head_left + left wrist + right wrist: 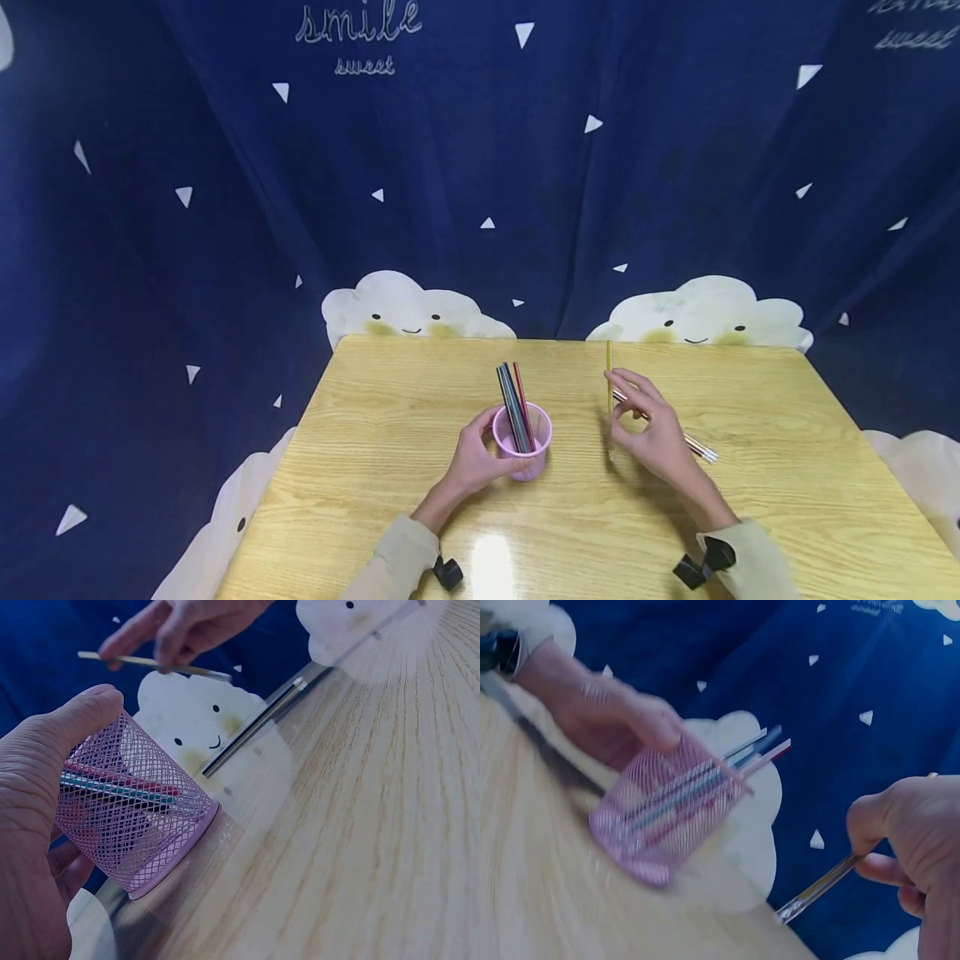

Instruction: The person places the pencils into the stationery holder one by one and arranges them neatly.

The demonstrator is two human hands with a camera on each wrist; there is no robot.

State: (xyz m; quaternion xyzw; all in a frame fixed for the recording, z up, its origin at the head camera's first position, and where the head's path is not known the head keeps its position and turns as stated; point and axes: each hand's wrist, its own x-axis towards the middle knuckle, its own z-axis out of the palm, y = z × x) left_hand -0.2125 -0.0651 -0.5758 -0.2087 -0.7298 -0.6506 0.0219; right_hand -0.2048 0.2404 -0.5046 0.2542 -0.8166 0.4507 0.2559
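Observation:
My left hand (474,460) grips a pink mesh pen holder (529,472), thumb on the near side and fingers around the far side. Several pencils (514,410), dark, blue-green and red, lean inside it with their ends above the rim. To the right, my right hand (656,432) pinches a slim yellow pencil (609,360) between thumb and fingers, upright in the head view. Its clear or silvery lower end (789,909) shows in the right wrist view. Behind that hand, dark pencils with whitish ends (699,447) lie side by side on the table, partly hidden by it.
The light wood-grain table (405,392) reaches back to a dark blue curtain (465,150) with white triangles and smiling clouds. Black wrist straps (448,573) sit at both sleeves. A bright reflection lies on the near tabletop.

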